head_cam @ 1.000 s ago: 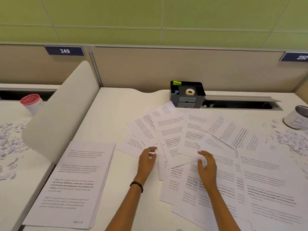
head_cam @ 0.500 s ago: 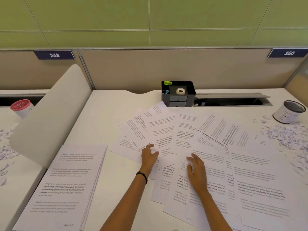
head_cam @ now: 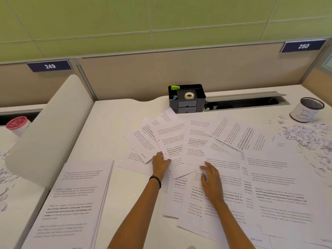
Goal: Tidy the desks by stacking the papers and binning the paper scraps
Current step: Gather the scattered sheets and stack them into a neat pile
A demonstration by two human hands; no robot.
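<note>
While loose papers fan across the white tabletop from 11 o'clock round to 4 o'clock, overlapping so heavily that their number cannot be fixed, a person works the spread with two hands. Most of the print is too blurred to read. Both forearms are cut off by the lower edge.

The left hand, a dark band on its wrist, meets the near edge of a sheet at the centre. Its fingertips slip out of sight there, so whether it pinches the sheet or only touches it cannot be told. The right hand, just beside it at 5 o'clock, lies released, fingers spread flat on the papers.

One squared stack of papers sits at 8 o'clock, well apart from the fan, its near end cropped.

Paper scraps lie in two patches. One is at 2 o'clock and runs off the right edge. The other scrap patch is at 9 o'clock on the neighbouring desk, partly hidden by a curved white divider.

Two cups stand nearby: one marked B at 2 o'clock, just beyond the scraps, and one red-topped cup at 10 o'clock, half behind the divider.

One black organiser holding one tape roll stands at 12 o'clock, touching the far tip of the fan.
</note>
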